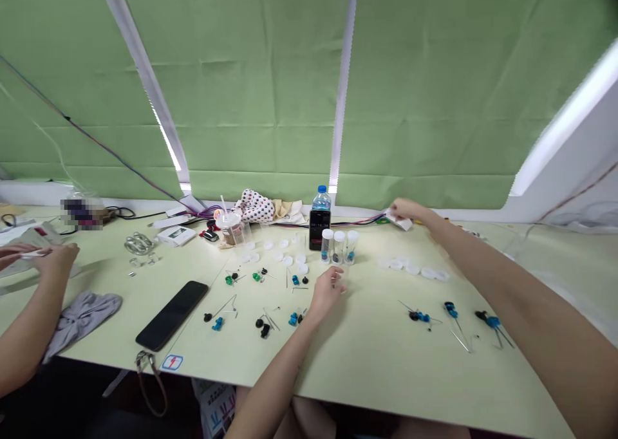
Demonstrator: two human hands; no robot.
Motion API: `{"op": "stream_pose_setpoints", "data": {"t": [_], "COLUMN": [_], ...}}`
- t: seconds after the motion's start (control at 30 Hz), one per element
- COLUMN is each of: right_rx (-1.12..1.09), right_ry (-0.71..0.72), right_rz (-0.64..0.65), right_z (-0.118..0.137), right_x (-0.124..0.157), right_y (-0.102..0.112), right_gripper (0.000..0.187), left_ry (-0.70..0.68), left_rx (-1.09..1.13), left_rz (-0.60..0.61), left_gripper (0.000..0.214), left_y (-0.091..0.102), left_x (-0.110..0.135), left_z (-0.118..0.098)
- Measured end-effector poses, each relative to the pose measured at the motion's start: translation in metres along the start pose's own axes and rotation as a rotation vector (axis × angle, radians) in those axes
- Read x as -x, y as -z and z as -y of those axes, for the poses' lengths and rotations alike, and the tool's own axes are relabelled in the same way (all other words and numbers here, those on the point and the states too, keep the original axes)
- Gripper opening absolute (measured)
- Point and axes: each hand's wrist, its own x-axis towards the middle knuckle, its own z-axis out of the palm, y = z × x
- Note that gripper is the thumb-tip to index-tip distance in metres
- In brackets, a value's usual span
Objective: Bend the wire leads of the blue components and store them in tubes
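My left hand (329, 291) hovers low over the middle of the table, fingers loosely curled and apart, with nothing clearly seen in it. Just beyond it stand three clear tubes with white caps (339, 247), small blue and dark parts inside. Far to the right, my right hand (406, 210) is closed at the upper edge of a small white box-like object (398, 221); its fingertips are partly hidden. Nearest my left wrist lies a blue and black part set (294, 318). More sets of black, blue and green pieces with thin metal rods (423, 317) lie on both sides.
A phone showing a timer (319, 230) leans on a blue-capped bottle (321, 198). White round caps (419, 269) lie in groups. At left are a dark phone (172, 315), a drink cup (232, 226), a grey cloth (85, 320) and another person's hands (53, 259).
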Motion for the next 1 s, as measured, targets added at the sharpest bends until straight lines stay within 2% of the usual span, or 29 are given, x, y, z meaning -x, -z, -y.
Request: {"op": "stream_pose_setpoints", "data": {"t": [0.1, 0.17, 0.2, 0.3, 0.4, 0.47, 0.53, 0.67, 0.77, 0.8, 0.87, 0.93, 1.0], "right_rx": [-0.05, -0.122, -0.153, -0.12, -0.095, -0.093, -0.099, -0.107, -0.075, -0.023, 0.05, 0.056, 0.028], "right_ry": [0.054, 0.147, 0.193, 0.178, 0.146, 0.145, 0.16, 0.18, 0.157, 0.152, 0.076, -0.039, -0.065], "right_rz": [0.089, 0.093, 0.121, 0.219, 0.253, 0.261, 0.263, 0.241, 0.167, 0.104, 0.054, 0.123, 0.212], "right_z": [0.0, 0.006, 0.011, 0.028, 0.039, 0.044, 0.047, 0.042, 0.015, 0.001, -0.027, -0.052, -0.068], "right_x": [0.027, 0.068, 0.093, 0.169, 0.213, 0.222, 0.223, 0.224, 0.232, 0.235, 0.243, 0.251, 0.257], "right_y": [0.012, 0.002, -0.01, -0.058, -0.101, -0.118, -0.125, -0.119, -0.104, -0.099, -0.091, -0.087, -0.087], "right_gripper": [0.028, 0.03, 0.03, 0.022, 0.021, 0.024, 0.027, 0.027, 0.023, 0.023, 0.028, 0.034, 0.034], "left_ry": [0.011, 0.015, 0.014, 0.016, -0.007, -0.038, -0.058, -0.064, -0.035, -0.014, 0.027, 0.047, 0.051], "left_rx": [0.0, 0.003, -0.003, -0.024, -0.061, -0.072, -0.073, -0.076, -0.094, -0.101, -0.123, -0.188, -0.266], "left_rz": [0.022, 0.028, 0.029, 0.008, 0.023, 0.043, 0.069, 0.11, 0.119, 0.123, 0.137, 0.15, 0.153], "left_gripper": [0.036, 0.037, 0.038, 0.035, 0.027, 0.025, 0.023, 0.023, 0.029, 0.032, 0.038, 0.044, 0.055], "left_y": [0.0, 0.0, 0.0, 0.001, 0.004, 0.007, 0.008, 0.008, 0.006, 0.006, 0.005, 0.006, 0.008], "left_x": [-0.002, -0.002, -0.001, 0.001, 0.003, 0.004, 0.005, 0.006, 0.007, 0.006, 0.005, 0.004, 0.005], "left_z": [-0.005, -0.009, -0.01, -0.013, -0.015, -0.016, -0.017, -0.02, -0.017, -0.015, -0.01, -0.007, -0.006]}}
